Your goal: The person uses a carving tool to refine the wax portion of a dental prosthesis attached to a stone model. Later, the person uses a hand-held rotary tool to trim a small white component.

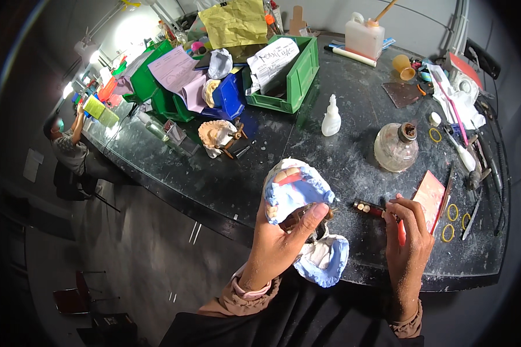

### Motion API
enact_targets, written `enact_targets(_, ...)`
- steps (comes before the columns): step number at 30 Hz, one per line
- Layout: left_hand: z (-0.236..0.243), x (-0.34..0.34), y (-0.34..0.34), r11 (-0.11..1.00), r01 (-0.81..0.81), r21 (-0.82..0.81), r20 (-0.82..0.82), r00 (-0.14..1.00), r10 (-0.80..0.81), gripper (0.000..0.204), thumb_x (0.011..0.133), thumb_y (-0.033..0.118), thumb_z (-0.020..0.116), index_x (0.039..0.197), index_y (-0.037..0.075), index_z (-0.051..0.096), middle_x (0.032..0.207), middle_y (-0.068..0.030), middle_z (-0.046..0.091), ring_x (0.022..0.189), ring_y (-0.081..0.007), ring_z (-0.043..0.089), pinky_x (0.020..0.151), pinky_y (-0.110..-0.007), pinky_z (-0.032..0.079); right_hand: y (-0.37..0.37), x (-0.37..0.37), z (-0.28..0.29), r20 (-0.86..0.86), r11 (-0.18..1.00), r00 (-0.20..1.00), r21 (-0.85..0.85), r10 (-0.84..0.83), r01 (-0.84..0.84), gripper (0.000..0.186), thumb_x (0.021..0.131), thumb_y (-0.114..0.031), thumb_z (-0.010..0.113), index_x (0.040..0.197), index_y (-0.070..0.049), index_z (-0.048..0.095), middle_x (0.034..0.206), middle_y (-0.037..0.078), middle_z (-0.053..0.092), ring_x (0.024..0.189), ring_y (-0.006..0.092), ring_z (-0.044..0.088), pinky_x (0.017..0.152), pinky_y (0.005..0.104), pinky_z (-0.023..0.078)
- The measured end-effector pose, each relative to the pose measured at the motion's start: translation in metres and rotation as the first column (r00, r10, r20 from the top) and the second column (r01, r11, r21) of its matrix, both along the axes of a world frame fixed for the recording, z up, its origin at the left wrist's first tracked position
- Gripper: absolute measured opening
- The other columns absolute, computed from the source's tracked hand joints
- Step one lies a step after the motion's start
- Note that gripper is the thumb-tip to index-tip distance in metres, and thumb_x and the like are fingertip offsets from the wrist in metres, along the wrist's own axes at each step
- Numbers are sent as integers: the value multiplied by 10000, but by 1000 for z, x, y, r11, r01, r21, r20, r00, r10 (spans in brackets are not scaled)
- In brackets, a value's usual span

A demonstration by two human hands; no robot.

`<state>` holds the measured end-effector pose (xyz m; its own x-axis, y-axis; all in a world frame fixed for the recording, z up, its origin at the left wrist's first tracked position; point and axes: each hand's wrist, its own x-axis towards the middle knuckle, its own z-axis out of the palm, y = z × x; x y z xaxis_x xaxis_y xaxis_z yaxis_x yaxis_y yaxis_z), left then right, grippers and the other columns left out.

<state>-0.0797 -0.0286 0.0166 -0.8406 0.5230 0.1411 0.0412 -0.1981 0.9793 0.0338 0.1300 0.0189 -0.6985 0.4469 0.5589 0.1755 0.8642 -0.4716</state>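
Observation:
My left hand grips a hinged dental articulator by its middle, clear of the bench's near edge. Its upper cast, blue and white plaster, carries a few tooth-coloured teeth and a strip of pink wax. The lower cast, also blue and white, hangs open below my thumb. In my right hand, curled fingers hold a slim dark-and-red tool with brass-coloured parts near its end. The tool points left toward the casts, apart from them. My fingers hide part of its body. Right of that hand lies a pink wax sheet.
A round glass burner and a white dropper bottle stand beyond my hands. Another cast sits at left, before green bins and a blue bin. Rubber bands and hand tools lie right. Someone sits far left.

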Motion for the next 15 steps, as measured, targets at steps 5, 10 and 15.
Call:
enact_targets(5,0,1,1,999,-26,25,16,1000,25,454,853,49,634,1239,-7,404,996,-54,571,879,-83,575,744,-220,488,-1,0,0,11,1000,1000,-16,-3,3,156,759,12,670,882,-39,589,907,99,629,818,263,667,641,326,529)
enact_targets(10,2,1,3,999,-41,29,-52,998,42,436,850,43,635,1222,-12,413,991,-58,580,860,-84,580,737,-215,494,0,1,2,6,1000,1000,-13,-2,2,158,757,19,672,887,-27,594,893,104,625,839,266,664,666,329,534)
enact_targets(15,9,18,5,991,-85,104,98,992,75,443,841,28,635,1220,-13,408,982,-73,593,820,-92,609,683,-224,547,-6,4,10,-184,994,982,-90,50,-67,161,771,72,636,920,20,604,918,160,611,881,276,656,702,333,541)
